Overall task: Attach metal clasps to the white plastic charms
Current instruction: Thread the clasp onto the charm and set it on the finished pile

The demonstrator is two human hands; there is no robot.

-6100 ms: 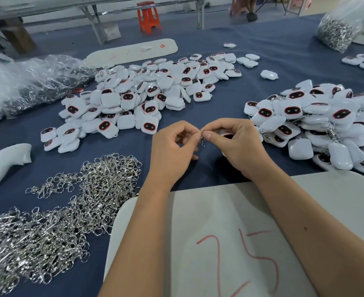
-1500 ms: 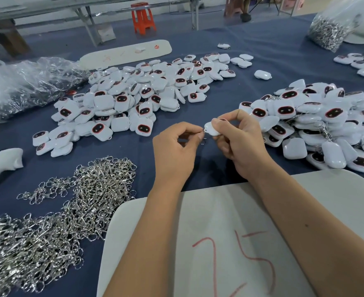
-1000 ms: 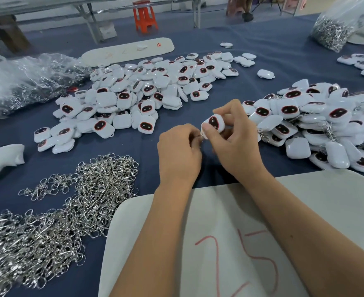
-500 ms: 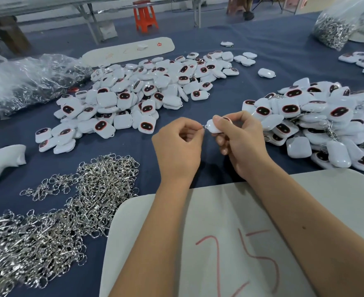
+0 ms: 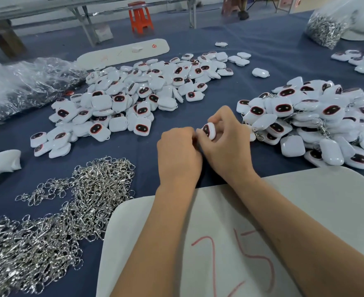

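Up close, my right hand [image 5: 226,146] pinches a white charm [image 5: 209,130] between thumb and fingers; my left hand [image 5: 177,156] is curled against it, its grip hidden from me. Both hover over blue cloth [image 5: 262,39]. Left of them lies a heap of clasps [image 5: 69,202], beyond them loose charms [image 5: 138,97], right a second pile [image 5: 318,121], behind the wrists a white board [image 5: 305,200]. An orange stool [image 5: 139,17] stands beyond.

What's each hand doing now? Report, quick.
Left hand: fingers curled at the charm's edge; what they pinch is hidden.
Right hand: holds a white charm.
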